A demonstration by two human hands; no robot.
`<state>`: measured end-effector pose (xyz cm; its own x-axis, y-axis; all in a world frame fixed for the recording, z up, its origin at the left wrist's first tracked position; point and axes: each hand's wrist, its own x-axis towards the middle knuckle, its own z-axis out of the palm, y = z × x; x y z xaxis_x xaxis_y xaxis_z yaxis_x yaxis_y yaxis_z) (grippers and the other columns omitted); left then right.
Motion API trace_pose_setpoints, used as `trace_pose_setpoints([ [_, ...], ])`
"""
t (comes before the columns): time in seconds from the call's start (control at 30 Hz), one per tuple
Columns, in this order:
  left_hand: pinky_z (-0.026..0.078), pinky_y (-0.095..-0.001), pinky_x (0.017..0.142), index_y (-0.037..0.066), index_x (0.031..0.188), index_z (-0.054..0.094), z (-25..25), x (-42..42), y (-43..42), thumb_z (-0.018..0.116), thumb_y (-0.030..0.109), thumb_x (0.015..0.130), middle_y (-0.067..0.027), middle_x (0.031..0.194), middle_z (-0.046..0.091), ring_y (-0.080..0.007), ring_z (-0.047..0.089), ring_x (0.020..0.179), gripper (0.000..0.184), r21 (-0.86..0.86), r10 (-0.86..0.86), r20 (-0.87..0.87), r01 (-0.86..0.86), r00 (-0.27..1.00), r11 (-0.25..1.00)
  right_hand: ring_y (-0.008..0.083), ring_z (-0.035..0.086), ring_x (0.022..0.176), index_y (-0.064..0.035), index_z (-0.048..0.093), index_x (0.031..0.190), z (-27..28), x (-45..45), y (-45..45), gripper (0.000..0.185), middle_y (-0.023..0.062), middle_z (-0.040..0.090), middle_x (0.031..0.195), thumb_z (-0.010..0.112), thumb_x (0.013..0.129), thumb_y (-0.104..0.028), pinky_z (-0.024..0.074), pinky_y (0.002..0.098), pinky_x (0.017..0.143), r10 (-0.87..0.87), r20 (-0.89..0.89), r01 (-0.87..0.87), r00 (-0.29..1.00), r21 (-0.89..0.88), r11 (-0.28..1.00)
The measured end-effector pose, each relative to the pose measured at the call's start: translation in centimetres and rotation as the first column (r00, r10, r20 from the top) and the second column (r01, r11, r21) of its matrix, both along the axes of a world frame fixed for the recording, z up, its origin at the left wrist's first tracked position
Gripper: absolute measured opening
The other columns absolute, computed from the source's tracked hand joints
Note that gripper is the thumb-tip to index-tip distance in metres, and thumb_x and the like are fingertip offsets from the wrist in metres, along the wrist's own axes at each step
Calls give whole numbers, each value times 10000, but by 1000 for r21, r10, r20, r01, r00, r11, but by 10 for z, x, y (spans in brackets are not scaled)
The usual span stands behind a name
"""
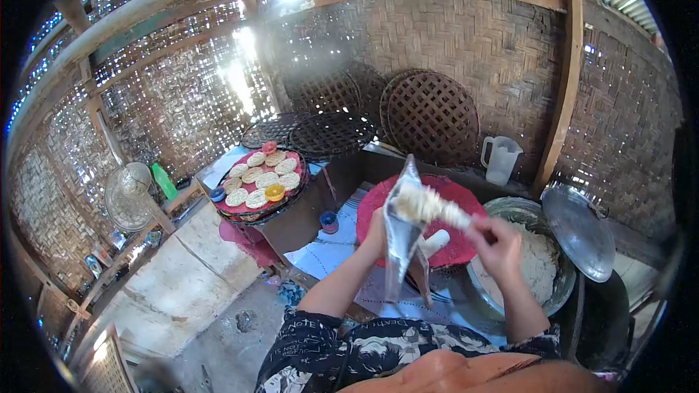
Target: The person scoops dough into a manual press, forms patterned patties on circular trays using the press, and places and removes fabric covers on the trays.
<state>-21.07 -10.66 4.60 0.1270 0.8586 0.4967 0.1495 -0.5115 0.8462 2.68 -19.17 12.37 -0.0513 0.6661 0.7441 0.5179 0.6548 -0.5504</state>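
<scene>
My left hand (376, 233) is closed around a long silver metal-faced tool (400, 244), which stands tilted and partly hides the fingers. Below it a wooden handle-like part (422, 276) sticks out. My right hand (500, 246) grips a pale, dough-covered stick (437, 209), its lumpy far end against the upper part of the tool. A short white cylinder (435, 241) shows just beneath. Behind these lies a round tray with a pink-red cover (371, 207). Under my right hand, a big metal basin (502, 207) holds pale dough (528, 266).
At left, a red-covered round tray (227, 211) carries several pale coiled dough discs (255, 199) and small coloured rings. Woven racks (429, 113) lean on the bamboo wall. A clear jug (502, 160), a metal lid (579, 233) and a blue ring stack (329, 222) stand nearby.
</scene>
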Motion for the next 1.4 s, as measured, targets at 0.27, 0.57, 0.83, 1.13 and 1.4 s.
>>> trace_pose_setpoints([
  [0.27,523,-407,739,-6,1044,555,10,9,-4,404,163,873,-134,930,613,-253,621,808,285,-369,-50,744,472,667,801,149,603,564,-56,664,873,-7,16,-27,210,66,627,692,735,678,-92,465,267,508,156,200,-165,967,28,986],
  [0.57,554,-402,636,-24,1043,550,-5,19,15,419,232,887,-161,920,609,-284,628,725,328,-141,-233,393,309,890,941,108,608,599,-10,655,869,-5,39,-4,194,79,635,730,718,704,-91,476,231,554,-88,51,93,995,-103,990],
  [0.83,506,-297,599,28,990,529,39,-12,-30,743,64,636,-48,771,571,-163,579,673,415,-32,-193,471,236,861,971,114,597,660,-1,651,878,-8,108,-41,173,78,639,775,689,729,-79,456,227,582,15,-40,-32,999,-467,884],
  [1.13,487,-375,805,86,864,477,65,45,-16,720,174,662,-34,822,417,-178,554,728,328,438,-701,659,618,273,653,350,520,1015,-39,414,1272,-51,12,-39,978,226,519,1153,353,682,-816,375,450,909,381,-847,-927,371,-311,211],
  [1.4,295,-411,1022,22,1363,250,40,9,-19,683,331,744,-157,1377,336,-251,360,1256,817,44,-357,524,395,773,918,97,406,321,79,305,1278,-45,3,-18,1025,214,591,889,359,716,-776,304,195,272,331,-942,-994,-57,22,-109],
])
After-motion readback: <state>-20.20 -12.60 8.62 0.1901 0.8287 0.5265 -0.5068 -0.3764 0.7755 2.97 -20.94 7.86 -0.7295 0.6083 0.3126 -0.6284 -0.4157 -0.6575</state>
